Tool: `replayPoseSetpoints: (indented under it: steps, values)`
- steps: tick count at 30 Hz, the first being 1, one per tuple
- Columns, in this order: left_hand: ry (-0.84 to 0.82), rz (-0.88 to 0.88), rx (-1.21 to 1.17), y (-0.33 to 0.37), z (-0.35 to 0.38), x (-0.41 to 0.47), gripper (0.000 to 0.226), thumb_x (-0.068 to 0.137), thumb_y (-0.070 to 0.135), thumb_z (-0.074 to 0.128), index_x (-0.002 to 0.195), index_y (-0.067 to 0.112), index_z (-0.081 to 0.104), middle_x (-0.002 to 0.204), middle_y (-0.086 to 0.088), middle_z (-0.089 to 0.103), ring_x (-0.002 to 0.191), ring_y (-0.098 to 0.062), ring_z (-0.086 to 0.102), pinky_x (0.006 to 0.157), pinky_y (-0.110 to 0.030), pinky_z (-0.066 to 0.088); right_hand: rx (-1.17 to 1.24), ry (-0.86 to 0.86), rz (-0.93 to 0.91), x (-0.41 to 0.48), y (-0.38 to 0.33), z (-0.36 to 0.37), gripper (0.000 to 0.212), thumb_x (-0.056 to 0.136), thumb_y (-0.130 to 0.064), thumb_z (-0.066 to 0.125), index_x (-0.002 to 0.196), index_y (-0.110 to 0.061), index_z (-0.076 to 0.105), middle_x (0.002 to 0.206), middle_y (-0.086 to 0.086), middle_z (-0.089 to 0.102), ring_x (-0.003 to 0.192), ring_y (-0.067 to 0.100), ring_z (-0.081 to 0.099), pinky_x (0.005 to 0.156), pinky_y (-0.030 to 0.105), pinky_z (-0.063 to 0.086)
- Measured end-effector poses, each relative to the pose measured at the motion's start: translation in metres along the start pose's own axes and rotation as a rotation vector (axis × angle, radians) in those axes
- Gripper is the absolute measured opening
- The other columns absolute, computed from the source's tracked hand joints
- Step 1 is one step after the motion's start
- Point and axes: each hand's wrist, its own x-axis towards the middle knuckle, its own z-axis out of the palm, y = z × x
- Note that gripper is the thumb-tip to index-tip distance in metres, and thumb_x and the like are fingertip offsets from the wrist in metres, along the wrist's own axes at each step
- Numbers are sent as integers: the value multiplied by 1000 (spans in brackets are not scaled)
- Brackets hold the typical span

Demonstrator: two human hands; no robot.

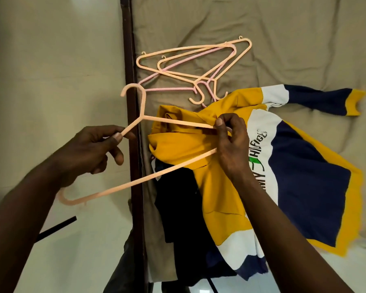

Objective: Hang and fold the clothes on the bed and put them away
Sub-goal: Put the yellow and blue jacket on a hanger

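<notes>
While left hand (pixel 93 149) grips hanger (pixel 173 121) near its neck and right hand (pixel 230 142) pinches its tip at the collar, shirt (pixel 304 176) lies on bed (pixel 262 39); best feed tip inside neckline, fabric slack.

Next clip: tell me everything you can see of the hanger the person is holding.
The hanger is peach-coloured and looks like plastic. It is one thin piece with a hook, a short neck, two sloping arms and a bottom bar. It sits slanted across the view, its hook over the dark bed frame. The left hand pinches one arm. The right hand grips the opposite end at the yellow neck of the sweatshirt. Whether that end is inside the neck is unclear.
</notes>
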Motion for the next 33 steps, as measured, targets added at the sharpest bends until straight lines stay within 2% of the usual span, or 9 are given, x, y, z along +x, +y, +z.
replayPoseSetpoints:
  steps: [2,5,6,9,12,16,22,28,33]
  values:
    - [-55,-24,-8,8,-11,2,28,101,42,56,118,31,75,73,-18,64,42,-16,34,39,-22,29,21,30,38,0,1,-6,23,108,-37,49,107,-18,63,110,4,62,103,14,61,84,22,50]
    - [-119,-62,-49,10,-35,-2,79,60,83,77,120,32,76,66,-13,54,41,-15,27,38,-18,26,103,47,94,6,3,-18,23,110,-30,48,112,-10,61,102,-2,66,91,2,61,78,18,50]
    - [-98,-72,-57,9,-40,-2,80,60,81,79,121,30,75,64,-12,49,41,-14,25,38,-17,24,107,41,100,9,2,-21,23,110,-28,48,112,-9,61,100,-4,65,87,-1,59,76,16,48]
    - [-77,-121,-46,6,-40,9,36,94,44,59,121,27,76,61,-10,43,41,-14,24,38,-17,23,103,-34,108,11,-1,-22,20,110,-28,50,111,-11,61,96,-9,64,83,-4,58,75,15,47]
    - [-91,-167,-24,6,-27,24,31,104,30,49,116,30,77,61,-10,42,41,-15,25,37,-18,24,44,-97,65,8,-3,-15,16,109,-32,51,104,-22,62,94,-17,65,92,1,61,79,21,51]
    - [-116,-219,-59,10,-12,40,33,110,26,44,120,26,76,60,-6,43,40,-12,26,37,-18,23,-92,-115,-25,-4,0,-8,22,107,-42,48,107,-25,61,104,-7,66,104,21,59,83,41,52]
    - [-112,-280,-152,15,-15,41,35,108,25,44,116,26,78,61,-5,42,36,-8,26,34,-18,24,-8,46,12,-17,3,-7,23,108,-37,46,105,-19,59,100,-1,63,98,22,59,82,41,51]
    - [-81,-358,-205,13,-29,42,34,108,26,44,120,22,75,61,-4,37,34,-6,23,34,-14,21,22,68,40,-2,0,-16,20,110,-29,47,105,-13,57,85,-9,59,77,6,55,69,29,48]
    - [-133,-332,-94,29,-19,55,34,109,26,44,116,25,77,61,-5,42,37,-9,26,33,-18,25,-63,88,10,3,-5,-9,21,109,-40,44,105,-23,57,93,-6,62,92,21,60,74,36,51]
